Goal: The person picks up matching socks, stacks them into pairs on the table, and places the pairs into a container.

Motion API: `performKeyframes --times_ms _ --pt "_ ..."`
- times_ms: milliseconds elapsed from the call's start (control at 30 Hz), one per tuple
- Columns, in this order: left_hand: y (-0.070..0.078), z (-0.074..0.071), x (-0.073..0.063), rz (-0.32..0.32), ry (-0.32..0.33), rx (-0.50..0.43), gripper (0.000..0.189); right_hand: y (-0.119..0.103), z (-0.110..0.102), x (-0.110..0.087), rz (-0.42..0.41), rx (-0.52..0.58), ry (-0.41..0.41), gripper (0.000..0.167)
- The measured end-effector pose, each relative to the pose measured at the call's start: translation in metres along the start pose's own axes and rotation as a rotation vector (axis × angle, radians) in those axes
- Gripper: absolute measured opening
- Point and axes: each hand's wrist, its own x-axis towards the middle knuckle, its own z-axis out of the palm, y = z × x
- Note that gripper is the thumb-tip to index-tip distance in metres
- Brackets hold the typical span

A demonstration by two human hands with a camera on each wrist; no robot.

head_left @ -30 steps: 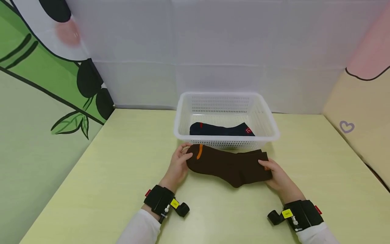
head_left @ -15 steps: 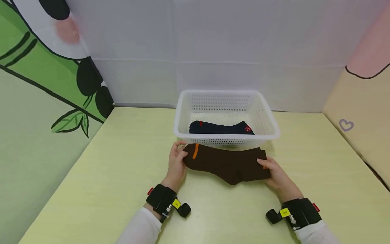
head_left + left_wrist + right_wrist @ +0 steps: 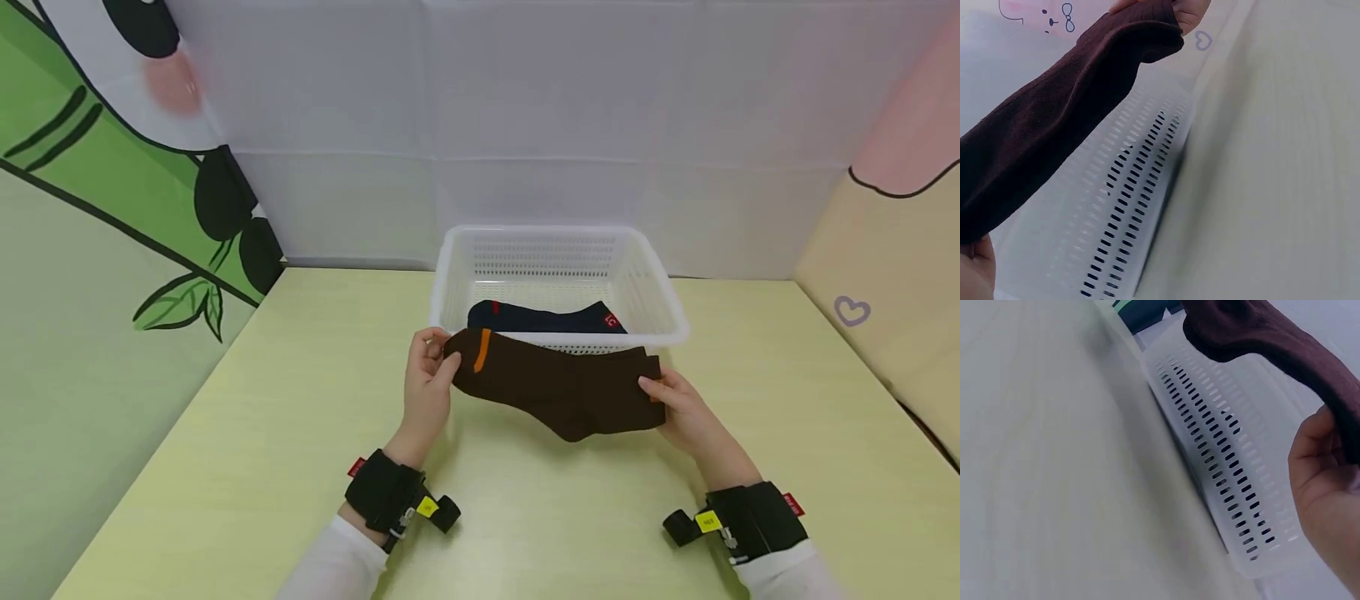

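Brown socks (image 3: 558,383) with an orange toe stripe, laid together as a pair, stretch level between my two hands in the head view. My left hand (image 3: 429,383) pinches the toe end, thumb in front. At the cuff end my right hand (image 3: 686,412) grips with its thumb across the front and its fingers behind. Both wrist views show the brown socks (image 3: 1054,119) raised off the table, beside the basket's perforated wall. A dark navy sock (image 3: 543,317) with red marks lies inside the white basket (image 3: 667,304), its lower part hidden by the front rim.
The basket stands on a pale yellow table (image 3: 300,400), near the back wall (image 3: 540,108). Printed side panels flank the table left and right. Each wrist wears a black strap with a small camera (image 3: 446,514).
The brown socks have risen toward the basket's front rim and now overlap it in the head view. Both hands keep their hold and have moved up with them.
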Motion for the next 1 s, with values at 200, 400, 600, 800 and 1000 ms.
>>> performKeyframes --times_ms 200,400,600,800,1000 --pt "0.022 0.002 0.028 0.073 -0.121 0.213 0.005 -0.024 0.007 0.019 -0.016 -0.024 0.121 0.029" --pt "0.028 0.005 0.057 0.104 -0.169 0.351 0.016 -0.033 0.015 0.039 -0.007 -0.082 0.356 0.015" --pt "0.018 0.006 0.068 0.041 -0.183 0.449 0.015 -0.035 0.008 0.057 -0.002 -0.082 0.450 0.008" --pt "0.010 0.014 0.080 -0.026 -0.212 0.656 0.025 -0.038 -0.008 0.072 0.029 -0.083 0.420 0.008" --pt "0.002 0.025 0.095 -0.114 -0.280 0.798 0.030 -0.044 -0.021 0.087 0.078 -0.147 0.433 0.010"
